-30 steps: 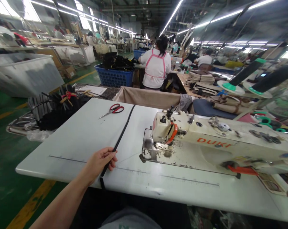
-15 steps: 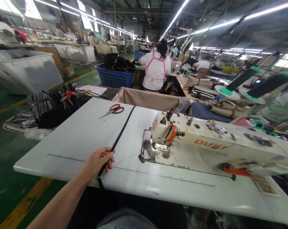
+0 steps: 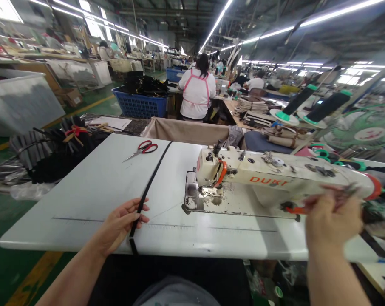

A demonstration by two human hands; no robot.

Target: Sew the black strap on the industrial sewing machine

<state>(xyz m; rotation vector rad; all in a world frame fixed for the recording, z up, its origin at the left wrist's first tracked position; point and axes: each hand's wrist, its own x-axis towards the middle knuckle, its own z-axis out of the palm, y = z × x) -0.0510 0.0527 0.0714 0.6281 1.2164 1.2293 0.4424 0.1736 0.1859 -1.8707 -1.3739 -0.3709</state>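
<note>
My left hand (image 3: 124, 221) holds a long black strip (image 3: 154, 176) between thumb and fingers; the strip runs across the white table (image 3: 93, 187), and its near end hangs over the front edge. Red-handled scissors (image 3: 143, 148) lie to the left of the strip's far end. My right hand (image 3: 334, 216) is raised in front of the right part of the sewing machine (image 3: 275, 178), its fingers bent round a small, blurred metallic object (image 3: 348, 191) that I cannot make out.
Bundled dark strips (image 3: 49, 148) lie beyond the table on the left. A beige cloth bin (image 3: 189, 129) adjoins the far edge. Thread cones (image 3: 328, 108) and a green fan (image 3: 367, 131) stand at right. A person (image 3: 197, 91) in a pink-strapped apron sits ahead.
My right hand has come into view at the right with something in it. My left hand still holds the strip, its fingers slightly more spread. The view has turned to the right.
</note>
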